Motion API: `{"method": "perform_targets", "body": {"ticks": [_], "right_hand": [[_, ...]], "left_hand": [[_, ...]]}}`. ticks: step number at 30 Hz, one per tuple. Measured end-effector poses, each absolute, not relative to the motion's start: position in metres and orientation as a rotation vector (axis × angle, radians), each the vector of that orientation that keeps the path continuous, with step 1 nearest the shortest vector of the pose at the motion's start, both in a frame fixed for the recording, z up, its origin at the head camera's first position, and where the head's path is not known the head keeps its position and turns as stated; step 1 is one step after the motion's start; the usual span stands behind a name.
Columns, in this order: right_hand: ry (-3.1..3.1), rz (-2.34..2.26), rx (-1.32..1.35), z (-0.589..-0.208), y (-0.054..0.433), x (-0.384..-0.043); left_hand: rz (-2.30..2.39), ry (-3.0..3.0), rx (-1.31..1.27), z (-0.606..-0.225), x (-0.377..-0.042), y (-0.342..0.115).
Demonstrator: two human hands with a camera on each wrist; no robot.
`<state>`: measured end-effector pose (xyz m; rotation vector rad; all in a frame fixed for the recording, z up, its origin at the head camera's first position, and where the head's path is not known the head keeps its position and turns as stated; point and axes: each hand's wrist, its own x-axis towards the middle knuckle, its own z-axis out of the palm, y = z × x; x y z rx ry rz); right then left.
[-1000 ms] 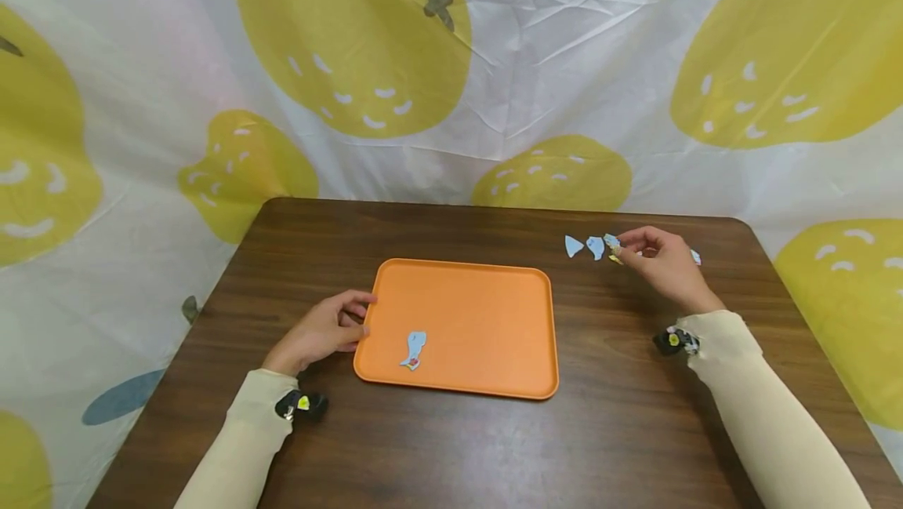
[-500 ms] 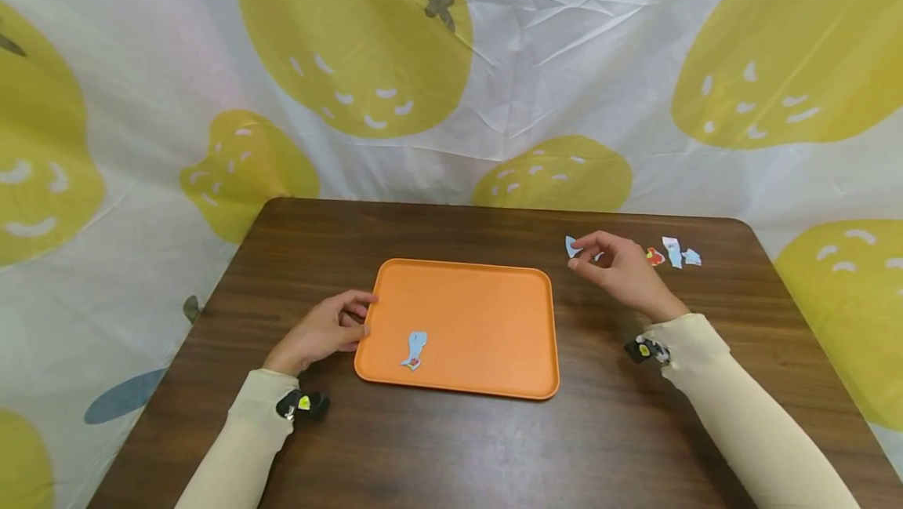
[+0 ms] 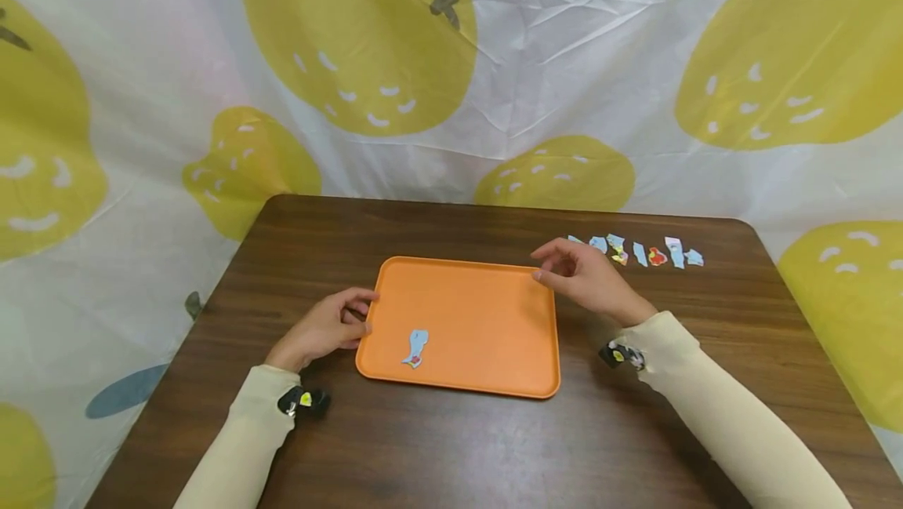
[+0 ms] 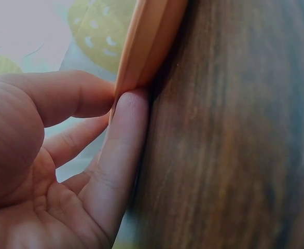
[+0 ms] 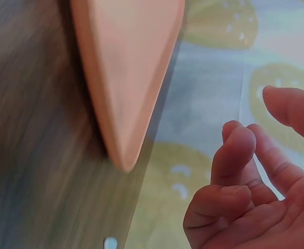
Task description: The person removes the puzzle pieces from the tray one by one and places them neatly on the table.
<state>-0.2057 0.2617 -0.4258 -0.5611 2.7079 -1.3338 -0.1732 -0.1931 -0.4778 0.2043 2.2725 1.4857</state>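
An orange tray point(image 3: 466, 321) lies on the brown table. On its lower left part is a pale blue paper cutout point(image 3: 417, 346) with a small coloured patch at its bottom. My left hand point(image 3: 328, 329) is at the tray's left rim; in the left wrist view its thumb and a finger pinch that edge. Over the tray's upper right corner hovers my right hand point(image 3: 585, 278), fingers loosely bent and thumb apart. Nothing shows between them in the right wrist view, where the right hand point(image 5: 261, 192) appears beside the tray corner point(image 5: 123, 150).
Several torn-looking paper pieces lie in a row at the back right, among them a red one point(image 3: 657, 256), a blue and yellow one point(image 3: 617, 249) and a pale blue one point(image 3: 694, 258). A fruit-print curtain point(image 3: 395, 172) hangs behind the table's far edge.
My right hand has moved left, away from over the paper pieces to the tray's upper right corner, uncovering most of the row. The left hand stays at the rim.
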Motion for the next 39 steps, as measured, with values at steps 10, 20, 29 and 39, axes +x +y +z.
{"method": "perform_targets", "body": {"ticks": [10,20,29,39], "right_hand": [[2.681,-1.261,-0.736,-0.428,0.224,-0.206],[2.551,-1.339,-0.891,-0.429,0.178,-0.202],[2.439,-1.277,-0.946,-0.444,0.142,-0.197],[2.367,-1.141,-0.940,-0.457,0.113,-0.194]], "left_hand": [[1.477,2.275,0.187,-0.479,-0.173,-0.192],[1.478,2.259,0.185,-0.477,-0.173,-0.192],[1.486,2.259,0.205,-0.478,-0.175,-0.189],[1.470,2.274,0.185,-0.476,-0.173,-0.188]]}}
